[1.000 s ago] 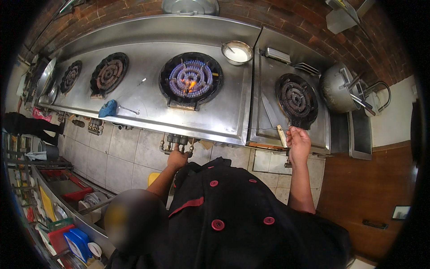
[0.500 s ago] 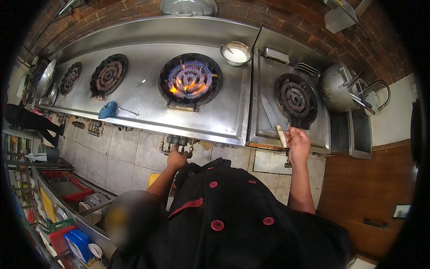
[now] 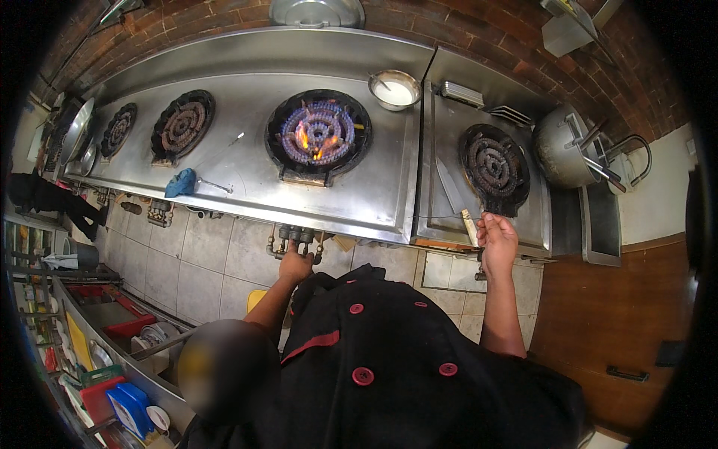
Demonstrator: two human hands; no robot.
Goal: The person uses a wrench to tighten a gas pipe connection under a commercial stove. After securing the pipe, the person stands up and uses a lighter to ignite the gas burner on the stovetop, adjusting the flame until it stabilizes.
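Note:
My left hand (image 3: 297,265) is closed on a gas valve (image 3: 293,235) under the front edge of the steel range. Above it, the large burner (image 3: 318,135) is lit, with blue flames round its rings and orange tongues near the middle. My right hand (image 3: 499,238) pinches the end of a thin, dark, wire-like rod (image 3: 441,217), which points left over the front of the right-hand stove. Just left of those fingertips lies a kitchen knife (image 3: 451,188) with a pale handle, beside an unlit burner (image 3: 493,168).
A metal bowl of white liquid (image 3: 394,91) stands behind the lit burner. On the left are a blue cloth (image 3: 180,183), a spoon-like utensil (image 3: 215,185) and two unlit burners. A big steel pot (image 3: 566,146) stands far right. Another person's dark-clothed leg shows at far left.
The burner's flames look bluer and fill more of the inner rings, with the orange tongues shifted toward the middle. Both my hands keep their places.

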